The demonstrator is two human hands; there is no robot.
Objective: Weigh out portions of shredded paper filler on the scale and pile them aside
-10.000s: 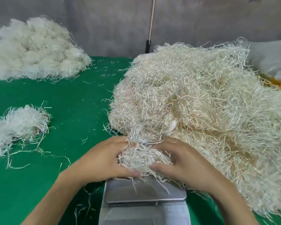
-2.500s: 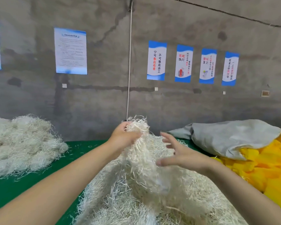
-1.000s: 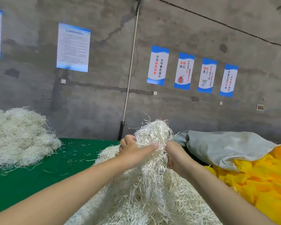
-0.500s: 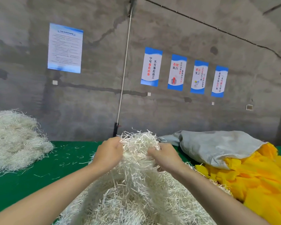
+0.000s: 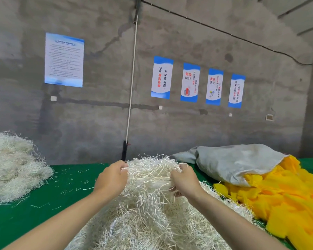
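Observation:
A big heap of off-white shredded paper filler fills the lower middle of the head view on the green table. My left hand and my right hand each grip one side of a raised clump of filler, which stays joined to the heap by hanging strands. The clump is stretched between the hands. The scale is out of view.
A second pile of shredded paper lies at the far left of the table. A grey sack spilling yellow shredded paper lies to the right. A concrete wall with posters and a white pole stands behind.
Ten seconds ago both hands held a clump over the scale. Since then the view has lifted to the heap, and in the last second my hands have moved apart, spreading the clump wider.

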